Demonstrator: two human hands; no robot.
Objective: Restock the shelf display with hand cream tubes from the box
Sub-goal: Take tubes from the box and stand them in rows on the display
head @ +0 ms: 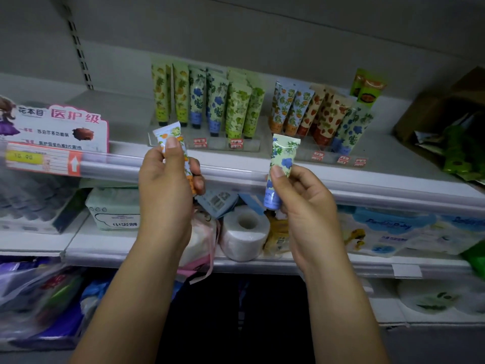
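Observation:
My left hand (168, 185) grips a pale blue hand cream tube with orange fruit print (170, 135), held upright in front of the shelf edge. My right hand (304, 203) pinches a light green tube with blue flowers (282, 158), cap end down. Both sit just below the upper shelf (236, 172). On that shelf, a clear display holder (210, 144) carries several upright green and blue-flowered tubes (210, 101). A second clear holder (328, 153) to the right carries orange, strawberry and blue-flowered tubes (320, 114).
A brown cardboard box (443, 106) with green packets (462, 153) stands at the shelf's far right. A pink promotional sign (57, 127) and price tag are at the left. The lower shelf holds tissue packs, a toilet roll (244, 232) and other packages.

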